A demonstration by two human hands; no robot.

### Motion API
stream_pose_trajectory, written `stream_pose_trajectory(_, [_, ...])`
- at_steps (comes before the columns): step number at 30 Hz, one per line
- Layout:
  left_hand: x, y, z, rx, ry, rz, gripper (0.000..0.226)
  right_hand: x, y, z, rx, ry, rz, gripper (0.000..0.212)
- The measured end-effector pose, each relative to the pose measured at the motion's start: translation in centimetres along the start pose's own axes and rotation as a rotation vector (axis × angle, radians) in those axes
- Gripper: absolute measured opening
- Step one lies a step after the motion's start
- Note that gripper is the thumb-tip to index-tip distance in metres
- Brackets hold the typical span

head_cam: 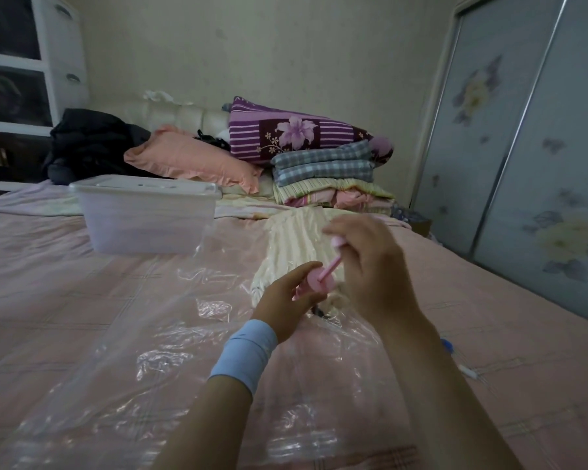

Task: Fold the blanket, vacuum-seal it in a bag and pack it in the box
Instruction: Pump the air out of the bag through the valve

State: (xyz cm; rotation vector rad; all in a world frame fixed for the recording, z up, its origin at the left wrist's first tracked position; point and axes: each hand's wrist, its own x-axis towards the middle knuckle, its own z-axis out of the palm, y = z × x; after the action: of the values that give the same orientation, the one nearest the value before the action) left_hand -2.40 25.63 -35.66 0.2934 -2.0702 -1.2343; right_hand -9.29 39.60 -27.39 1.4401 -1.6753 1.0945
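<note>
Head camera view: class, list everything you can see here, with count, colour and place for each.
bed: one, pink, foreground
vacuum bag: one, clear, on the bed
blanket: one, cream, at the bag's far end
pump: one, pink, over the bag
box: one, clear, lidded, on the bed, left
pillow: one, peach-pink, behind the box
folded bedding: one stack, purple, grey-checked, striped, by the wall
dark clothes: one pile, far left
wardrobe doors: two, grey floral, right
wristband: one, blue, left wrist
left hand: one, holds the pump's barrel
right hand: one, grips the pump's handle
</note>
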Motion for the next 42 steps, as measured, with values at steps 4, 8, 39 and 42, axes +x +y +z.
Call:
stream_pose_trajectory(4, [0.1, -0.3, 0.1, -0.002, -0.002, -0.014, 0.051, 1.3, -0.7, -1.1, -0.09, 0.382, -0.071, 0.027])
stream_pose_trajectory(8, [-0.1, 0.0, 0.5, -0.009, 0.007, -0.007, 0.047, -2.6, 0.9, 2.8, -0.014, -0.006, 0.129, 0.033])
stream_pose_trajectory(39, [-0.8, 0.0, 0.4, -0.036, 0.022, -0.002, 0.041, -2.8, 0.5, 3.3, 0.016, -0.014, 0.155, 0.032])
stream_pose_trajectory(42, [-1.2, 0.5, 0.6, -0.038, 0.029, 0.017, 0.03, -4.5, 1.3, 4.2, -0.008, -0.212, 0.24, 0.025])
